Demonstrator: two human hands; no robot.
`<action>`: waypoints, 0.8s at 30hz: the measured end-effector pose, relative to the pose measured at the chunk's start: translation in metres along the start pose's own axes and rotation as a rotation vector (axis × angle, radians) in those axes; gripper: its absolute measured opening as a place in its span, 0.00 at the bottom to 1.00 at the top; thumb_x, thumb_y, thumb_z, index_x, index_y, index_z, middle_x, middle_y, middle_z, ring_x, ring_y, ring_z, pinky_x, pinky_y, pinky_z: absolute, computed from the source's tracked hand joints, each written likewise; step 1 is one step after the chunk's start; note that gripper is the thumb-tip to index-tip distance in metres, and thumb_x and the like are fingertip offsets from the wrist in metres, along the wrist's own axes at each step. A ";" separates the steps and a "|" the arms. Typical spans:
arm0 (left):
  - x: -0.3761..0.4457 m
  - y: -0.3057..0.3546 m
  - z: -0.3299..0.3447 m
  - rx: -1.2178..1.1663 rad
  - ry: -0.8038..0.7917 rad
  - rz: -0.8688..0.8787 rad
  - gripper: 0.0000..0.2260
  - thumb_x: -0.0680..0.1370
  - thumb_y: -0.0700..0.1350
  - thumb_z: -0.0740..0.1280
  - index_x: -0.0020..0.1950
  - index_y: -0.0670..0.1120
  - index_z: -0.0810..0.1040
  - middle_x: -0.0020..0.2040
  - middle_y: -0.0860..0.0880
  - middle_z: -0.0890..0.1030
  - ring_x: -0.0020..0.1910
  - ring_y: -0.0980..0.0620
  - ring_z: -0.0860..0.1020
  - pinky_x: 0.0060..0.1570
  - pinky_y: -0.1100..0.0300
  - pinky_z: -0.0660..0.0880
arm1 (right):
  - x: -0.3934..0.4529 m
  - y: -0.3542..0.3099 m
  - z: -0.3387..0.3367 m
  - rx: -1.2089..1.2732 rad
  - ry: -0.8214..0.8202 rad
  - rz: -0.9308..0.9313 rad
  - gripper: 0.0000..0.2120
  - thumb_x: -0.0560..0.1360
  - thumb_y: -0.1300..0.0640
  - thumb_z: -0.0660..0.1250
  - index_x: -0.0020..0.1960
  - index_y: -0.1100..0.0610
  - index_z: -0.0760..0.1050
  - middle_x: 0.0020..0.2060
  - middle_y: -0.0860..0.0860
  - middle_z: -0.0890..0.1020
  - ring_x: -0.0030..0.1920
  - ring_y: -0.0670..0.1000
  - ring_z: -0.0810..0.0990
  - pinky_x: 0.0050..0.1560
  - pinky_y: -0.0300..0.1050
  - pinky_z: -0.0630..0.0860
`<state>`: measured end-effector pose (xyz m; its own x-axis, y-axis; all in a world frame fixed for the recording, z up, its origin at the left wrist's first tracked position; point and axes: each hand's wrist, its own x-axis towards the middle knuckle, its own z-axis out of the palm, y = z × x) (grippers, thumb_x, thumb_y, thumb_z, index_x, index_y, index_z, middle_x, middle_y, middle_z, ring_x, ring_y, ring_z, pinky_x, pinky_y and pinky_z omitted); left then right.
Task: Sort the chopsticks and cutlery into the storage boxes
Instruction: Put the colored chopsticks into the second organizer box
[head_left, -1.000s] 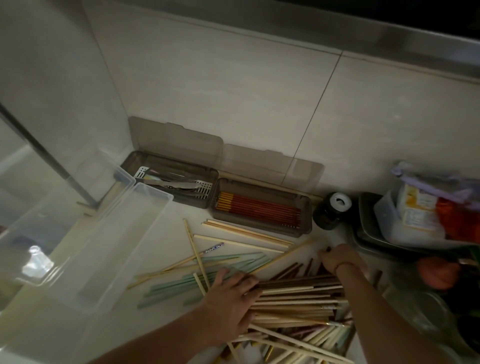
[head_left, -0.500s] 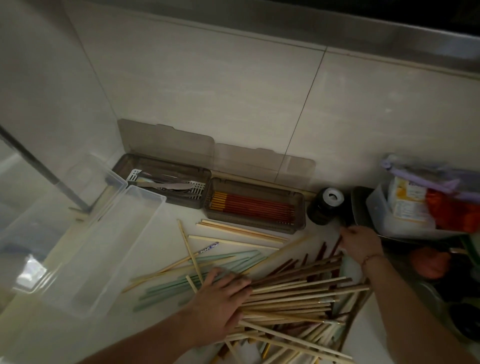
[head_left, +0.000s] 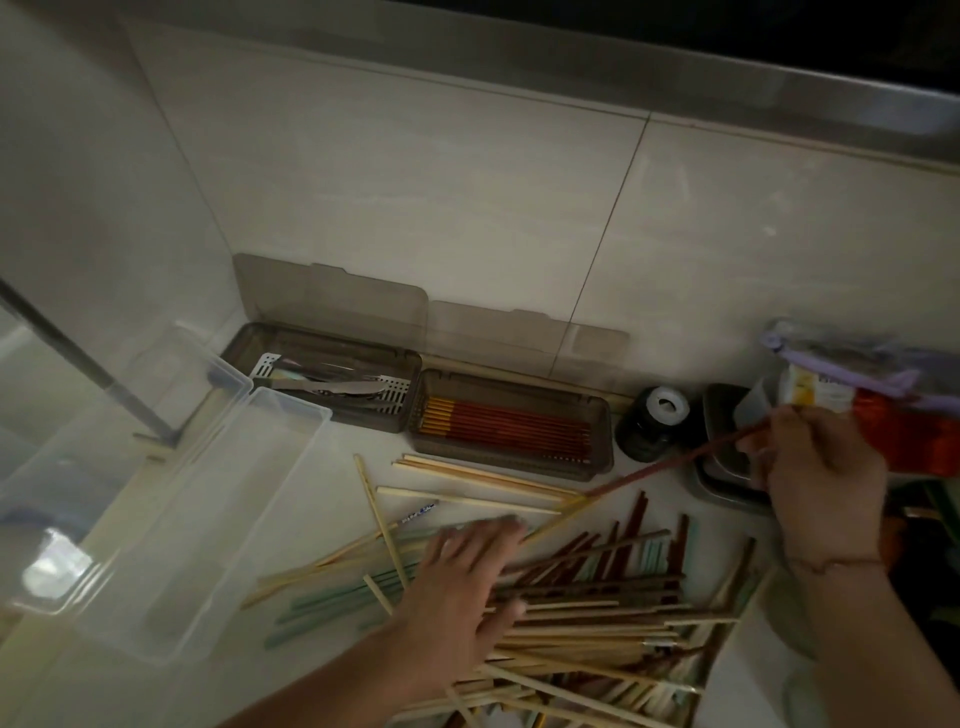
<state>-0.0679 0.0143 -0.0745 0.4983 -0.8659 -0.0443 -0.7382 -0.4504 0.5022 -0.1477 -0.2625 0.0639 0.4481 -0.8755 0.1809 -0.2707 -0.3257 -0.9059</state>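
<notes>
A loose pile of chopsticks (head_left: 597, 608), pale wood, dark brown and green, covers the counter at the front. My left hand (head_left: 462, 587) lies flat on the pile with fingers spread. My right hand (head_left: 821, 488) is raised at the right, pinching one red-brown chopstick (head_left: 670, 465) whose yellow tip points down-left toward the pile. Two brown storage boxes stand open against the wall: the left box (head_left: 332, 338) holds metal cutlery (head_left: 332, 387), the right box (head_left: 597, 467) holds red chopsticks with yellow ends (head_left: 504, 428).
A long clear plastic box (head_left: 208, 519) lies empty at the left, beside another clear container (head_left: 62, 467). A black jar (head_left: 657, 423) stands right of the brown boxes. A dark tray (head_left: 727, 483) with packets (head_left: 872, 405) sits at the far right.
My right hand has risen from the pile's right side toward the tray, lifting out one red-brown chopstick. My left hand has stayed pressed on the pile, and the pile has spread.
</notes>
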 end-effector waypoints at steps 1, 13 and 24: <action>0.007 0.007 -0.008 -0.092 0.097 -0.027 0.29 0.81 0.63 0.50 0.78 0.59 0.42 0.78 0.62 0.48 0.75 0.64 0.45 0.75 0.57 0.46 | -0.009 -0.001 0.003 0.081 -0.032 0.082 0.13 0.80 0.57 0.60 0.39 0.58 0.74 0.31 0.51 0.82 0.25 0.46 0.75 0.28 0.37 0.72; 0.044 -0.054 -0.061 -0.148 0.585 -0.023 0.12 0.80 0.47 0.60 0.54 0.48 0.83 0.48 0.53 0.81 0.47 0.53 0.76 0.46 0.52 0.76 | -0.042 0.040 0.037 -0.294 -0.672 -0.050 0.05 0.72 0.58 0.73 0.40 0.49 0.82 0.36 0.43 0.83 0.41 0.41 0.80 0.43 0.32 0.73; 0.060 -0.080 -0.081 -0.185 0.544 -0.306 0.22 0.78 0.41 0.68 0.72 0.49 0.72 0.73 0.52 0.69 0.71 0.51 0.66 0.70 0.51 0.66 | 0.030 0.038 0.128 -0.851 -0.685 -0.598 0.06 0.75 0.53 0.69 0.51 0.50 0.82 0.46 0.50 0.82 0.48 0.55 0.79 0.46 0.47 0.76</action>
<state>0.0581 0.0164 -0.0476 0.8687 -0.4486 0.2101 -0.4598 -0.5724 0.6790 -0.0356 -0.2558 -0.0144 0.9738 -0.2273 0.0109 -0.2223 -0.9604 -0.1682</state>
